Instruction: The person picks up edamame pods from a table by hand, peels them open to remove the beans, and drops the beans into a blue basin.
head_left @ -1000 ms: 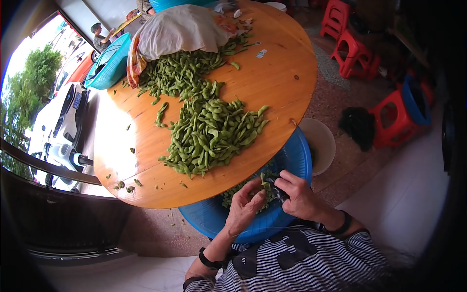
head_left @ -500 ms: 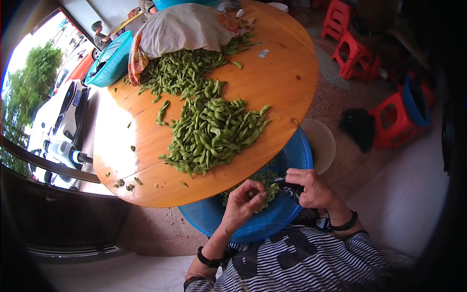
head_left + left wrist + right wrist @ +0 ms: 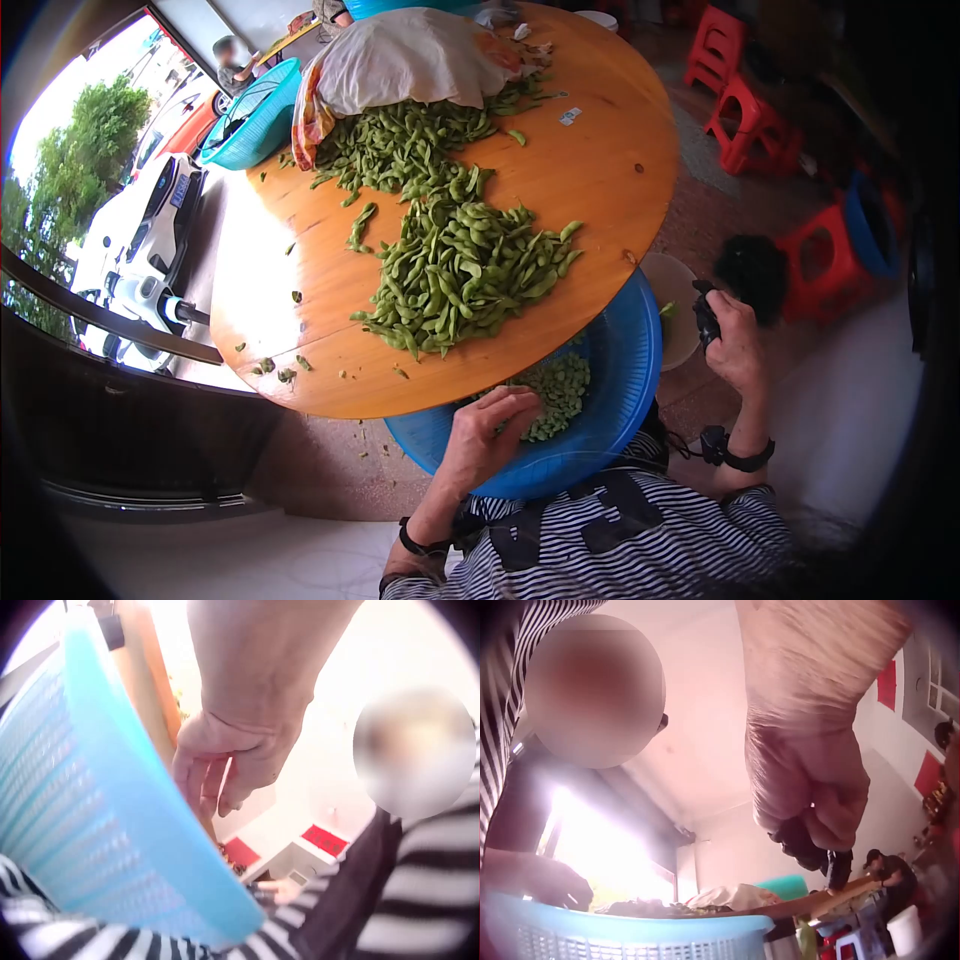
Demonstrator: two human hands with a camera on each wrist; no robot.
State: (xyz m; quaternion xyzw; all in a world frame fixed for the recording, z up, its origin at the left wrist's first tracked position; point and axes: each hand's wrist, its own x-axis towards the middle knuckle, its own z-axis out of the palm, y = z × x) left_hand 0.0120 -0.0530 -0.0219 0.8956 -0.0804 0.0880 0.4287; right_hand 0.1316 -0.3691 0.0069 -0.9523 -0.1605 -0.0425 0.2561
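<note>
My left hand [image 3: 485, 435] hovers over the near left side of the blue basin [image 3: 638, 345], fingers loosely bent. In the left wrist view, a gap shows between its thumb and fingers. Shelled green beans [image 3: 562, 385] lie in the basin beyond its fingertips. Out to the right, my right hand [image 3: 735, 340] grips a black tool [image 3: 706, 318]; I cannot tell its kind, as the fingers cover much of it. A green pod [image 3: 668, 311] shows just left of the tool, over the pale bucket [image 3: 678, 348]. Bean pods [image 3: 450, 275] are heaped on the round wooden table [image 3: 610, 200].
The table edge overhangs part of the basin. A pale cloth [image 3: 405, 60] covers the pods at the back, near a turquoise basket [image 3: 255, 125]. Red stools [image 3: 755, 125] stand at the right, with a black bag [image 3: 752, 275] on the floor. A person [image 3: 233, 68] is farther off.
Both hands worked close together at a pod over the basin. My right hand has since swung right with the black tool to beside the bucket; the left stays over the basin, slightly lower.
</note>
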